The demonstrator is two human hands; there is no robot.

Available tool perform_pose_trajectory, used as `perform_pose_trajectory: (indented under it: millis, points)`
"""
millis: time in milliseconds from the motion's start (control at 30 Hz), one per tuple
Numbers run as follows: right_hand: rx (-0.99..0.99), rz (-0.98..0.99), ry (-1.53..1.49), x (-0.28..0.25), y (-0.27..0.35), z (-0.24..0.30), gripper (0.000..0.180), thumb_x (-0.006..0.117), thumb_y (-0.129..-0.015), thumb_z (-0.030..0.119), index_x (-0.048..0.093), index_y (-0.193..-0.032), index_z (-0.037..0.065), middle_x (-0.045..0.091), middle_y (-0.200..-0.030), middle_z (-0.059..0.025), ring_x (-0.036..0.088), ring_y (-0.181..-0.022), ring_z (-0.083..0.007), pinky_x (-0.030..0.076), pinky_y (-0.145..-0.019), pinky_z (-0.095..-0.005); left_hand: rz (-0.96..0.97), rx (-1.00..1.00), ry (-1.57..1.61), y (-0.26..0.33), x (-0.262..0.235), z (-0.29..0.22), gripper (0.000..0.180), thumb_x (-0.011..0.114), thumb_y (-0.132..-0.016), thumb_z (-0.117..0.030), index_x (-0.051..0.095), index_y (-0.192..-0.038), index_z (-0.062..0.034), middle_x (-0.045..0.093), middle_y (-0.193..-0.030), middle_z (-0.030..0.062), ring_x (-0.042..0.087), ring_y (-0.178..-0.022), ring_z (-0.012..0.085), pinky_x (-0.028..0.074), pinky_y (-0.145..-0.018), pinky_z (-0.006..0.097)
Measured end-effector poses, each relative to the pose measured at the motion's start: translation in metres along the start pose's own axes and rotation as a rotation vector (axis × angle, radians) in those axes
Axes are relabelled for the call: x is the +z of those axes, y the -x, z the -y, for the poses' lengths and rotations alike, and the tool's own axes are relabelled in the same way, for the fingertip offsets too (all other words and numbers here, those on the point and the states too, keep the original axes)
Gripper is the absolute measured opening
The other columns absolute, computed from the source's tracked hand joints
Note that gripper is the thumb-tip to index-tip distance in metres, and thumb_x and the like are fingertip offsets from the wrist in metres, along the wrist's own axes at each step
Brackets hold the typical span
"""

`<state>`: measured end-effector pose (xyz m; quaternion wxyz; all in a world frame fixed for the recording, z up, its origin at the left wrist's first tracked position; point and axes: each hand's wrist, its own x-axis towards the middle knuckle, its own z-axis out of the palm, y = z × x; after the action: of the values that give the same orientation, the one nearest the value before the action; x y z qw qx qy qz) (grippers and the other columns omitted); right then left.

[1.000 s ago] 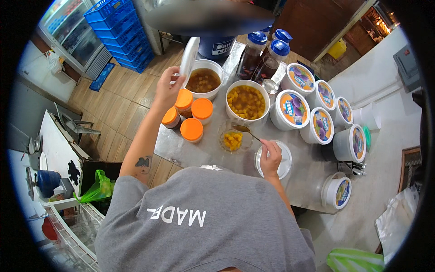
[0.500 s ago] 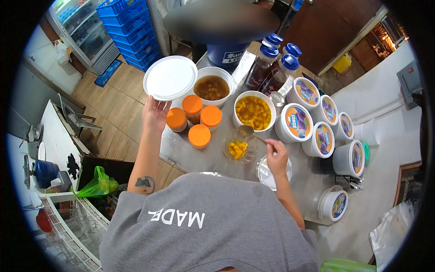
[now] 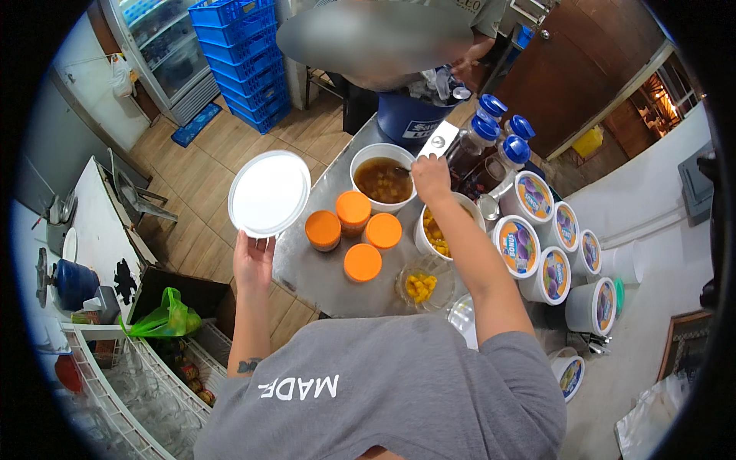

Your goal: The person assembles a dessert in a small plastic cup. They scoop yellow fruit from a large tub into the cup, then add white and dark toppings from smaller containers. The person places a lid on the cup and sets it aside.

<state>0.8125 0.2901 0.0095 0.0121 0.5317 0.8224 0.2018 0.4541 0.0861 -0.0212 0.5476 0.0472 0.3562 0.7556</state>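
My left hand (image 3: pixel 254 261) holds a round white lid (image 3: pixel 269 193) up beside the steel counter (image 3: pixel 314 272), out over the floor. My right hand (image 3: pixel 431 177) reaches across and grips the handle of a ladle (image 3: pixel 435 141) dipped in the white tub of brown liquid (image 3: pixel 381 179). Under my right forearm sits a white tub of yellow fruit pieces (image 3: pixel 434 231). A small clear bowl of yellow fruit (image 3: pixel 421 287) rests nearer to me. Several orange-lidded jars (image 3: pixel 353 234) stand between my arms.
Several white tubs with printed lids (image 3: pixel 547 245) line the right of the counter. Blue-capped jars (image 3: pixel 491 126) stand at the back. Another person (image 3: pixel 399 34) stands beyond a blue bucket (image 3: pixel 406 119). Blue crates (image 3: pixel 245 57) are stacked at the far left; a wire rack (image 3: pixel 130 391) stands lower left.
My right hand left the small bowl and reached forward to the ladle in the brown-liquid tub. My left hand carried the white lid off that tub toward the left.
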Motion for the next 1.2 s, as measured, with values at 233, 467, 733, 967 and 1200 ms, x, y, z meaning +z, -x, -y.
perform_pose_trajectory:
  millis: [233, 467, 733, 967, 1200]
  points:
    - [0.252, 0.316, -0.317, 0.001, -0.003, 0.042, 0.014, 0.067, -0.078, 0.014, 0.076, -0.089, 0.013, 0.072, -0.097, -0.0106, 0.065, -0.1, -0.028, 0.05, -0.086, -0.0426, -0.084, 0.012, -0.022, 0.009, -0.021, -0.007, 0.035, 0.048, -0.103, -0.03, 0.051, -0.13, -0.0089, 0.059, -0.122, 0.0045, 0.057, -0.11, 0.0201, 0.049, -0.098, 0.041]
    - [0.33, 0.294, -0.567, 0.0, 0.006, 0.057, 0.026, 0.067, -0.075, 0.006, 0.077, -0.096, 0.018, 0.072, -0.098, -0.01, 0.066, -0.097, -0.0304, 0.05, -0.086, -0.0436, 0.025, -0.028, -0.022, -0.003, -0.012, -0.001, 0.032, 0.049, -0.102, -0.031, 0.054, -0.126, -0.0094, 0.062, -0.118, 0.0028, 0.059, -0.108, 0.0187, 0.051, -0.096, 0.039]
    - [0.431, 0.385, -0.77, 0.002, 0.018, 0.041, 0.021, 0.066, -0.079, 0.009, 0.076, -0.097, 0.014, 0.072, -0.099, -0.0145, 0.067, -0.096, -0.032, 0.052, -0.087, -0.0408, 0.079, -0.085, -0.078, -0.003, 0.007, 0.009, 0.031, 0.048, -0.103, -0.032, 0.054, -0.125, -0.0116, 0.061, -0.12, 0.0014, 0.059, -0.11, 0.0186, 0.048, -0.099, 0.041]
    - [0.427, 0.287, -0.872, -0.012, 0.037, 0.034, 0.021, 0.061, -0.084, 0.009, 0.075, -0.099, 0.009, 0.072, -0.096, -0.0169, 0.068, -0.093, -0.0326, 0.052, -0.086, -0.041, 0.092, -0.083, -0.101, 0.0, 0.007, 0.01, 0.028, 0.047, -0.103, -0.033, 0.055, -0.122, -0.013, 0.061, -0.116, -0.0005, 0.058, -0.108, 0.0171, 0.047, -0.099, 0.04]
    - [0.388, 0.183, -0.902, -0.033, 0.069, 0.035, 0.02, 0.06, -0.086, 0.007, 0.074, -0.099, 0.007, 0.071, -0.096, -0.0177, 0.067, -0.091, -0.0353, 0.052, -0.084, -0.0434, 0.097, -0.078, -0.125, 0.004, 0.013, 0.01, 0.029, 0.048, -0.103, -0.034, 0.055, -0.122, -0.013, 0.061, -0.116, 0.0, 0.059, -0.106, 0.0169, 0.049, -0.095, 0.038]
